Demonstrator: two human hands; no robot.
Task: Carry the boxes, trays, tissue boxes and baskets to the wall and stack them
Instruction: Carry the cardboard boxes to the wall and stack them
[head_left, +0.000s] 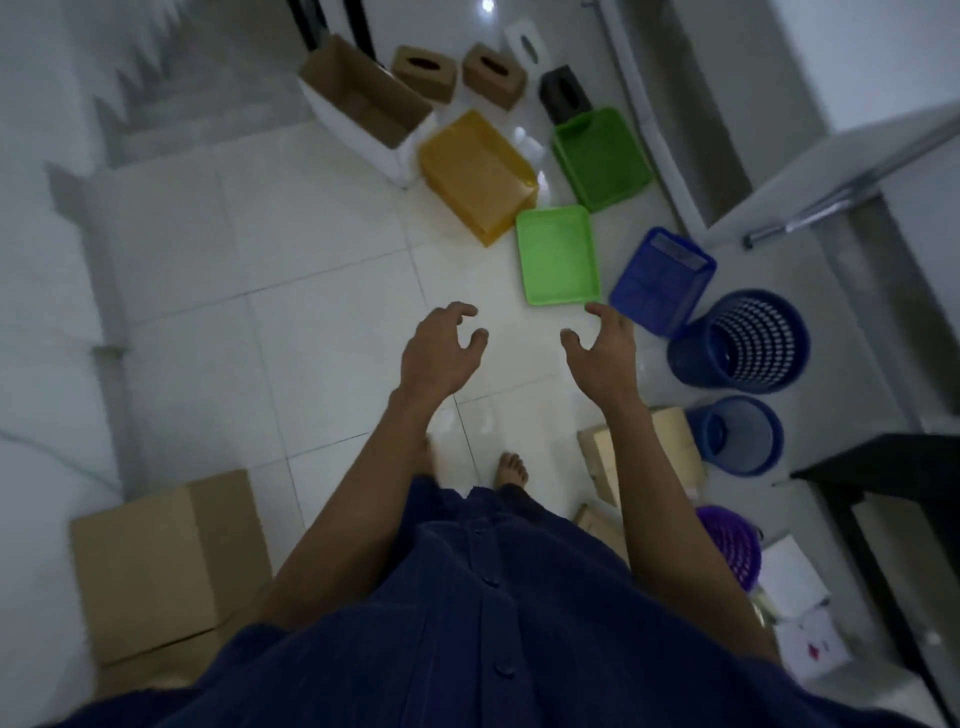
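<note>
My left hand (441, 351) and my right hand (605, 353) are held out over the white tiled floor, fingers spread and empty. Just beyond my right hand lies a light green tray (558, 254). Farther off are a yellow tray (475, 174), a darker green tray (602, 156) and a blue tray (660, 280). Two brown tissue boxes (423, 73) (493, 75), a white one (525, 47) and a black one (563, 93) stand at the far end beside an open white carton (363, 104). Two blue baskets (740, 340) (737, 434) sit to the right.
A cardboard box (166, 561) stands at the lower left against the wall. More cardboard boxes (602, 457) and a purple basket (730, 543) lie at the lower right beside a black table (883, 467). Stairs (171, 114) rise at the upper left. My bare feet are on the tiles.
</note>
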